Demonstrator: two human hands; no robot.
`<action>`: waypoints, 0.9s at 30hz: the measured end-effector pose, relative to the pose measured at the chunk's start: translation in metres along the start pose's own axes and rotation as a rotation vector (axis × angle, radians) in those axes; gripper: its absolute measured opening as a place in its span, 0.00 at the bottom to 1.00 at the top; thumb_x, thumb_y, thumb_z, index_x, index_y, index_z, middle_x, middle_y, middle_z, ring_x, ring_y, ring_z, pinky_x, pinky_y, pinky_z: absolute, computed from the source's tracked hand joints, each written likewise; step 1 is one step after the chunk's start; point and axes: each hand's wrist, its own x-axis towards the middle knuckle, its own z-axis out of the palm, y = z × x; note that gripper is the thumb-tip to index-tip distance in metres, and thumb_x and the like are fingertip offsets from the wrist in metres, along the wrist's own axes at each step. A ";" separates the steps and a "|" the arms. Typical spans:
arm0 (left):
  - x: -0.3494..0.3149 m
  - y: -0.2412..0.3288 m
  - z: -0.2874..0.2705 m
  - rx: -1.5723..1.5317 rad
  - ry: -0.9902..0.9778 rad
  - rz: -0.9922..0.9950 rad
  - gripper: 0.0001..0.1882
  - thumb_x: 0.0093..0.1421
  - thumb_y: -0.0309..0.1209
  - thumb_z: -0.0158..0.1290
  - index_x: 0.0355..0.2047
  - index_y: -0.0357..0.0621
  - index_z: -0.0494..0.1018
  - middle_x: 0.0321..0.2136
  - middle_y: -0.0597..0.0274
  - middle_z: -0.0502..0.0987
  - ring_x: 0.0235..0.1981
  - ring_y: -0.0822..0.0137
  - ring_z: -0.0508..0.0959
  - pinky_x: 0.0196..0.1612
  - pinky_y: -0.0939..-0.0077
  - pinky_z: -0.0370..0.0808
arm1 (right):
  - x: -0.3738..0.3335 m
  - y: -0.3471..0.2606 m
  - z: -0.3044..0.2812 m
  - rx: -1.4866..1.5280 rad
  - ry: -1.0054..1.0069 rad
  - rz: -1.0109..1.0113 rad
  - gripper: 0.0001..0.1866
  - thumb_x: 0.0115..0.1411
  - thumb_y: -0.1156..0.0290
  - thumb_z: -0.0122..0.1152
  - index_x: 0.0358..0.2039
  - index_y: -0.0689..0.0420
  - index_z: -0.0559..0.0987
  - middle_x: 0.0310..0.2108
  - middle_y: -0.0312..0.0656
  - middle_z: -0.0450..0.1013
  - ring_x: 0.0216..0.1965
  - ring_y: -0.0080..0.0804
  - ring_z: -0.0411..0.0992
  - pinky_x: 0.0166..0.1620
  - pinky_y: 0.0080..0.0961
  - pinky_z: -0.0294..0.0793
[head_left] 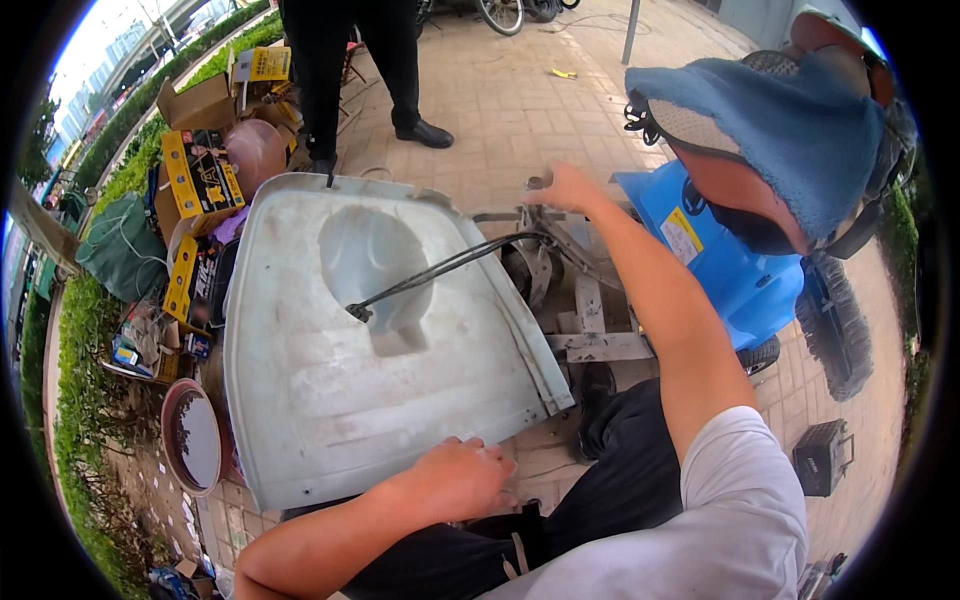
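A large, scuffed pale grey-green body panel leans in front of me, with a rounded recess in its upper middle. Black cables come out of a hole in that recess and run right to a worn metal vehicle frame. My left hand is at the panel's near edge, its fingers bent over the rim; their undersides are hidden. Stretched forward, my right hand closes round the top of the frame's upright metal stem, whose end shows beside the fingers.
A person in black trousers stands beyond the panel. Left are open cardboard boxes, a green bag and a basin of water. Right are blue bodywork, a seat under a blue towel, and a black battery.
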 end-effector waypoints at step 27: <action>0.002 0.002 -0.002 0.030 -0.038 0.004 0.23 0.61 0.50 0.50 0.40 0.41 0.74 0.39 0.55 0.77 0.45 0.53 0.76 0.47 0.57 0.74 | -0.003 0.007 -0.007 0.102 -0.172 -0.017 0.35 0.63 0.41 0.50 0.58 0.59 0.72 0.48 0.51 0.74 0.47 0.39 0.73 0.44 0.38 0.76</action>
